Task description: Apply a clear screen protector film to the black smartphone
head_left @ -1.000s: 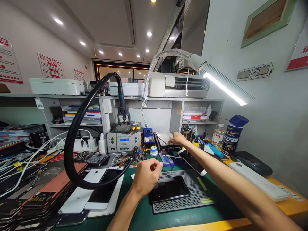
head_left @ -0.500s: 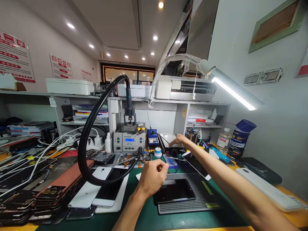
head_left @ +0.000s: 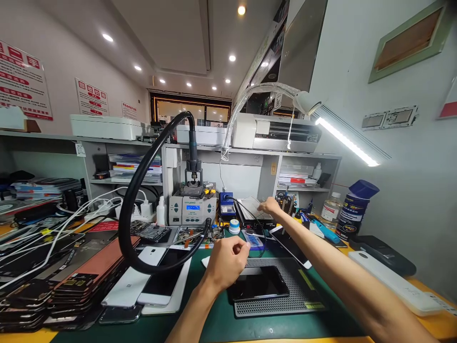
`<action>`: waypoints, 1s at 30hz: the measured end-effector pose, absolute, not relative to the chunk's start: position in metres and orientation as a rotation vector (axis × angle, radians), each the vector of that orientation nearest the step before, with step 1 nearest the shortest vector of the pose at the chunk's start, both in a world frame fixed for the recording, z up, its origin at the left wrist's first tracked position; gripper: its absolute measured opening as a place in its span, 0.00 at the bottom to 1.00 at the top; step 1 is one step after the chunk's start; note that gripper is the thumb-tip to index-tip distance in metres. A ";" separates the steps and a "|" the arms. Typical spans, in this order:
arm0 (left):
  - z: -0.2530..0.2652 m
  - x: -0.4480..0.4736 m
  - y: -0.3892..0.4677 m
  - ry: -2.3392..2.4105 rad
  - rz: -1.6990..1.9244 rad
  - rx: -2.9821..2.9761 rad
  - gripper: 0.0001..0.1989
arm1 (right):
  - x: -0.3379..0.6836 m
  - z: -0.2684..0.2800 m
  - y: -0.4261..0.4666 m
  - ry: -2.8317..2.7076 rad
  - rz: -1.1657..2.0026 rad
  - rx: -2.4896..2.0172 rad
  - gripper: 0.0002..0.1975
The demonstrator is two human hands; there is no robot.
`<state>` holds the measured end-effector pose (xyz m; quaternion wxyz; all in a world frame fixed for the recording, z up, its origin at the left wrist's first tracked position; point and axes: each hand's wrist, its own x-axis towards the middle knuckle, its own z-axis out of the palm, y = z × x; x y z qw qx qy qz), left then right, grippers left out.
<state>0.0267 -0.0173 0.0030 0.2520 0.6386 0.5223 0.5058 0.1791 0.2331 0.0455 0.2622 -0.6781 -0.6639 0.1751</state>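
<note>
My left hand (head_left: 228,259) is held above the green mat (head_left: 210,328) with its fingers curled and thumb and fingertip together. Whatever it may hold is too small or hidden to make out. Below and to its right, a black-screened phone (head_left: 262,283) lies face down or face up, I cannot tell which, on a grey perforated pad (head_left: 296,274). My right hand (head_left: 270,207) reaches to the back, its fingers closed at the edge of a flat pale panel (head_left: 250,206) over a black box-shaped unit (head_left: 262,223). Its fingertips are partly hidden.
A thick black hose (head_left: 124,219) loops up from the soldering station (head_left: 193,210). White phones (head_left: 128,283) and a stack of phone parts (head_left: 82,281) lie left. At right stand a spray can (head_left: 353,212) and a clear bottle (head_left: 331,207); a lamp (head_left: 346,140) hangs above.
The pale panel over the black unit now looks flatter and more tilted up at my right hand, which has shifted slightly. My left hand and the phone stay in place.
</note>
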 end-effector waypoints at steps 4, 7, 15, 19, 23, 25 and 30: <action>0.003 0.027 -0.018 1.411 1.385 1.731 0.17 | 0.182 0.047 0.230 -1.645 0.801 -1.780 0.19; 0.003 0.027 -0.018 1.402 1.393 1.734 0.17 | 0.187 0.046 0.229 -1.522 0.993 -1.701 0.18; -0.001 0.027 -0.016 1.422 1.357 1.745 0.17 | 0.198 0.044 0.228 -1.249 1.292 -1.403 0.18; -0.002 0.027 -0.016 1.432 1.370 1.740 0.17 | 0.207 0.047 0.219 -1.195 1.368 -1.200 0.17; 0.000 0.029 -0.017 1.446 1.382 1.740 0.16 | 0.220 0.050 0.207 -1.161 1.409 -1.028 0.16; 0.002 0.029 -0.017 1.456 1.392 1.739 0.16 | 0.226 0.052 0.202 -1.149 1.434 -0.970 0.14; 0.000 0.028 -0.014 1.456 1.445 1.711 0.16 | 0.234 0.056 0.188 -1.149 1.493 -0.861 0.12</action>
